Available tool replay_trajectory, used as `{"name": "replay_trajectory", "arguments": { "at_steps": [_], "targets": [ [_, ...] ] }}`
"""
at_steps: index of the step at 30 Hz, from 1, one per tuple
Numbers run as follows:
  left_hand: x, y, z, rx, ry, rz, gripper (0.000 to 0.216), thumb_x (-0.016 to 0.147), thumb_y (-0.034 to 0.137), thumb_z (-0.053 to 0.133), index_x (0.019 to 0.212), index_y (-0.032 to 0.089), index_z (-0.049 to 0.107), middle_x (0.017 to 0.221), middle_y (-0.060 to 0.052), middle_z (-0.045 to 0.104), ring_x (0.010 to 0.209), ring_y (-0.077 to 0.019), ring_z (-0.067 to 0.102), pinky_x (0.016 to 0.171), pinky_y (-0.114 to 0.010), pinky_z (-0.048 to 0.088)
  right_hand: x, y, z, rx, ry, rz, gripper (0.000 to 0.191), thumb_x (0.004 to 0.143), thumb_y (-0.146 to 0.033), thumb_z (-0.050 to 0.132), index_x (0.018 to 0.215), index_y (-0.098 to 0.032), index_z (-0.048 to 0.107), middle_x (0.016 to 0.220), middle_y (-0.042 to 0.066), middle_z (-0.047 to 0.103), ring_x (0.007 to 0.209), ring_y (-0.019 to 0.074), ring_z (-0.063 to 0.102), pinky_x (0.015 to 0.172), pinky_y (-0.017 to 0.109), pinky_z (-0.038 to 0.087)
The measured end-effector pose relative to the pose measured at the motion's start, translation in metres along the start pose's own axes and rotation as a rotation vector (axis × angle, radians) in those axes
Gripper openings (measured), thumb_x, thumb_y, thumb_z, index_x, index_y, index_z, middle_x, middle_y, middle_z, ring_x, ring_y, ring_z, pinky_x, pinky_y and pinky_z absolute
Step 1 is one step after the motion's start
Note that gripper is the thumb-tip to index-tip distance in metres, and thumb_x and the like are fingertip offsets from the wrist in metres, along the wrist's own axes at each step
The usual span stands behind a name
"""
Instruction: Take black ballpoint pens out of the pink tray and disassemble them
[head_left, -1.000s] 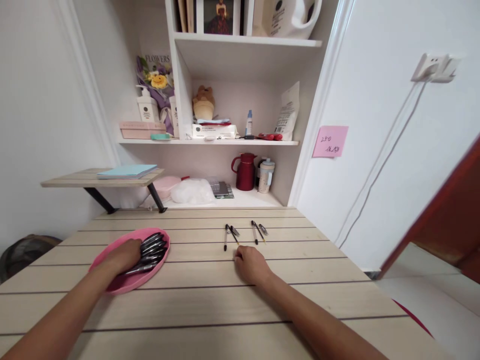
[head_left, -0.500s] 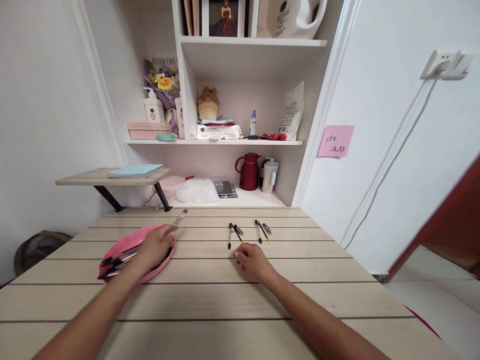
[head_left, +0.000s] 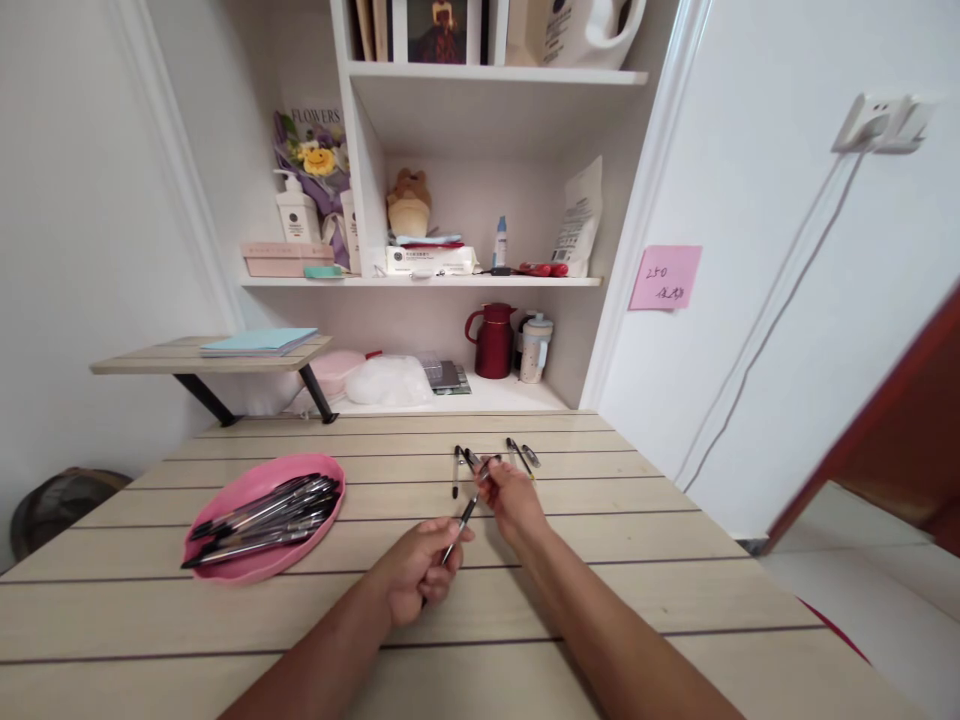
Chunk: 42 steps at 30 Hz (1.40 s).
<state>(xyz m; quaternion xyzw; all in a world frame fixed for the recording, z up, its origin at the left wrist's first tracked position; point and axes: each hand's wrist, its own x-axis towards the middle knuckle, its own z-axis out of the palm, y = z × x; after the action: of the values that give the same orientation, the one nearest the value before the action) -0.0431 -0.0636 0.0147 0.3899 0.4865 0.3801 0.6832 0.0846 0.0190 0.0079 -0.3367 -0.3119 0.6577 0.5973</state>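
Below the left hand (head_left: 416,570) and the right hand (head_left: 514,500) extends the plank-patterned table (head_left: 150,620), on which the pink tray (head_left: 247,572), loaded with a bundle of pens (head_left: 277,515), rests well to the left of the left hand. Between the two hands, a single pen (head_left: 466,515) slants upward to the right, its lower portion gripped by the left fingers while the right thumb and fingers pinch at its upper end; whether they hold a separate part cannot be told. Beyond the right fingertips lie a clear barrel (head_left: 456,472), leftward, and a small cap (head_left: 531,455), rightward.
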Motion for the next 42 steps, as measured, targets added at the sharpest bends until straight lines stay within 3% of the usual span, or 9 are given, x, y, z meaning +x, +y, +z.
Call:
{"name": "replay_trajectory", "arguments": {
  "at_steps": [2, 7, 11, 14, 21, 28, 32, 36, 42],
  "targets": [
    [-0.005, 0.001, -0.004, -0.059, -0.083, -0.036, 0.035, 0.071, 0.042, 0.056, 0.095, 0.017, 0.050, 0.054, 0.007, 0.045, 0.034, -0.0002, 0.020, 0.039, -0.017, 0.006, 0.007, -0.009, -0.010, 0.017, 0.021, -0.005, 0.018, 0.065, -0.028, 0.065, 0.074, -0.016, 0.055, 0.061, 0.000, 0.060, 0.047, 0.0073, 0.050, 0.040, 0.017, 0.037],
    [-0.001, 0.001, -0.007, -0.084, -0.022, 0.058, 0.039, 0.070, 0.040, 0.058, 0.101, 0.019, 0.049, 0.056, 0.007, 0.047, 0.033, 0.0000, 0.023, 0.036, -0.016, 0.010, 0.008, -0.009, -0.018, -0.039, -0.079, 0.246, 0.008, 0.071, -0.021, 0.056, 0.073, -0.016, 0.051, 0.056, -0.001, 0.056, 0.048, 0.0089, 0.053, 0.044, 0.020, 0.043],
    [0.003, -0.001, -0.006, -0.056, 0.031, 0.127, 0.038, 0.070, 0.041, 0.059, 0.098, 0.018, 0.050, 0.057, 0.007, 0.048, 0.032, -0.0004, 0.027, 0.035, -0.016, 0.014, -0.001, 0.002, -0.009, -0.063, -0.210, 0.343, 0.024, 0.068, -0.033, 0.063, 0.066, -0.016, 0.045, 0.047, -0.007, 0.046, 0.033, 0.0019, 0.032, 0.033, 0.014, 0.024],
    [0.005, -0.001, -0.006, -0.023, 0.050, 0.144, 0.036, 0.070, 0.041, 0.058, 0.095, 0.017, 0.050, 0.057, 0.007, 0.049, 0.032, -0.0006, 0.028, 0.034, -0.016, 0.015, -0.005, 0.008, -0.003, -0.114, -0.264, 0.309, 0.034, 0.060, -0.038, 0.070, 0.063, -0.017, 0.043, 0.040, -0.010, 0.037, 0.031, 0.0003, 0.021, 0.032, 0.014, 0.014],
    [0.005, 0.001, -0.010, -0.020, 0.034, 0.046, 0.035, 0.071, 0.041, 0.057, 0.096, 0.018, 0.050, 0.053, 0.007, 0.047, 0.033, -0.0003, 0.025, 0.035, -0.015, 0.011, -0.006, 0.016, 0.001, -0.231, -0.120, 0.124, 0.034, 0.055, -0.036, 0.072, 0.059, -0.018, 0.043, 0.034, -0.012, 0.033, 0.029, 0.0014, 0.021, 0.032, 0.018, 0.012],
    [0.000, 0.006, -0.014, -0.264, -0.153, -0.028, 0.028, 0.071, 0.035, 0.059, 0.093, 0.019, 0.051, 0.051, 0.008, 0.042, 0.033, 0.0008, 0.021, 0.037, -0.013, 0.009, -0.009, 0.005, 0.005, -0.272, -0.193, 0.026, 0.033, 0.056, -0.040, 0.071, 0.061, -0.015, 0.049, 0.036, -0.010, 0.034, 0.033, 0.0022, 0.025, 0.035, 0.018, 0.019],
    [0.002, 0.003, -0.010, -0.216, -0.080, 0.075, 0.029, 0.073, 0.036, 0.057, 0.095, 0.019, 0.050, 0.052, 0.007, 0.044, 0.033, -0.0005, 0.024, 0.035, -0.015, 0.013, -0.012, 0.004, 0.008, -0.197, -0.285, 0.125, 0.037, 0.059, -0.047, 0.068, 0.062, -0.016, 0.049, 0.037, -0.011, 0.034, 0.032, 0.0014, 0.019, 0.034, 0.019, 0.014],
    [0.002, 0.002, -0.007, -0.130, -0.003, 0.120, 0.030, 0.073, 0.038, 0.056, 0.094, 0.018, 0.049, 0.051, 0.007, 0.045, 0.032, -0.0005, 0.022, 0.035, -0.015, 0.010, -0.014, 0.007, 0.008, -0.206, -0.193, 0.145, 0.037, 0.054, -0.041, 0.073, 0.060, -0.017, 0.046, 0.034, -0.012, 0.030, 0.032, 0.0016, 0.018, 0.034, 0.019, 0.011],
    [-0.001, 0.007, -0.012, -0.244, -0.118, 0.034, 0.028, 0.071, 0.037, 0.059, 0.089, 0.018, 0.050, 0.052, 0.008, 0.042, 0.034, 0.0014, 0.017, 0.037, -0.013, 0.006, -0.010, -0.001, 0.006, -0.039, -0.394, 0.310, 0.035, 0.059, -0.040, 0.071, 0.077, -0.015, 0.055, 0.045, -0.009, 0.039, 0.034, 0.0003, 0.015, 0.034, 0.018, 0.009]
  ]
}}
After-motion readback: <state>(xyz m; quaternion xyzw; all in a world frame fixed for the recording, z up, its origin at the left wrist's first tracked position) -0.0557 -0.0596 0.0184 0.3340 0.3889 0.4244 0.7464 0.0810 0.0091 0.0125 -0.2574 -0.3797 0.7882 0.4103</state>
